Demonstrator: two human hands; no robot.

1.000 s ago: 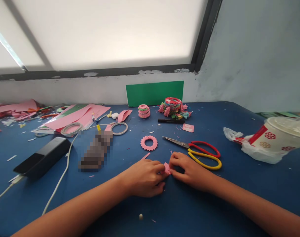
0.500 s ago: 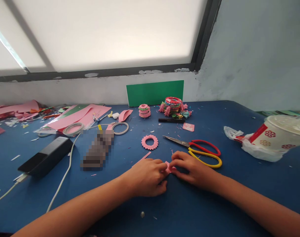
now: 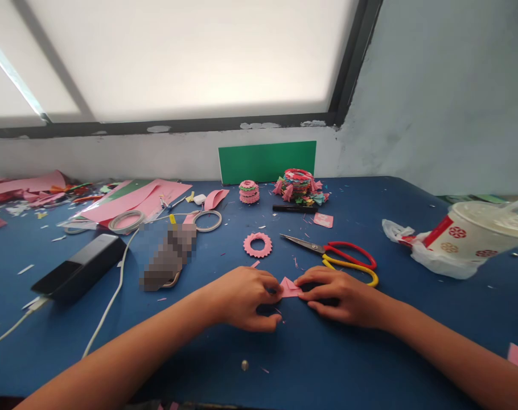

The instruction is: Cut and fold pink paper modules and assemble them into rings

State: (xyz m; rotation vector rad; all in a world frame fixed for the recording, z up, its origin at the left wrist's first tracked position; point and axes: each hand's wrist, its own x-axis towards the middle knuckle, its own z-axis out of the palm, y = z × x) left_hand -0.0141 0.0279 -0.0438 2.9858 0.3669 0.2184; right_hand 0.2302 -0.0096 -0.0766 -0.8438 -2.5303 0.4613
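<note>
A small folded pink paper piece [image 3: 290,288] lies on the blue table [image 3: 370,353] between my two hands. My left hand [image 3: 244,297] pinches its left edge with curled fingers. My right hand [image 3: 338,295] pinches its right edge, fingers pressed together on the table. Just beyond the hands lies a pink paper ring with a toothed edge [image 3: 258,245]. Red and yellow scissors [image 3: 340,259] rest shut right behind my right hand.
At the back stand a green card [image 3: 267,161], a small pink paper stack [image 3: 249,192], a multicoloured paper pile [image 3: 299,186] and a black pen [image 3: 294,209]. Left: pink sheets [image 3: 131,200], tape rolls [image 3: 124,221], a black power bank [image 3: 77,274] with white cable. Right: a lidded cup [image 3: 481,233] in a plastic bag.
The pink piece has been opened out slightly wider between my fingers, and my hands have drawn a little apart. The view has shifted slightly.
</note>
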